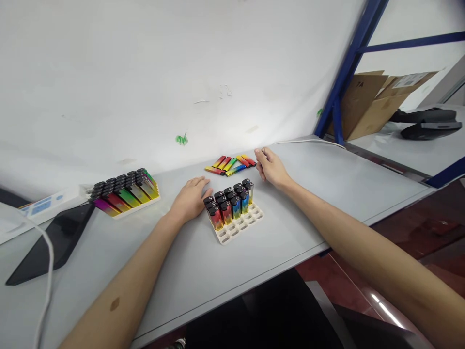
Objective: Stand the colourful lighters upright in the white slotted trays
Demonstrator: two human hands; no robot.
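Observation:
A white tray [241, 227] with rows of slots stands near the middle of the table. Several upright lighters [225, 212] with black tops fill its back rows, while the front slots are bare. My left hand [191, 198] rests flat on the table just left of this tray, fingers spread and nothing in it. Behind the tray, loose red, yellow, green and blue lighters [236, 169] lie in a pile. At the right end of that pile is my right hand [269, 167], its fingers curled; whether they hold anything is hidden.
A second tray [140, 208] full of lighters stands at the left, beside a black tablet [58, 240] and a white cable [49, 261]. A wall rises behind the table. Blue frame posts [337, 92] and a cardboard box [378, 106] are at the right.

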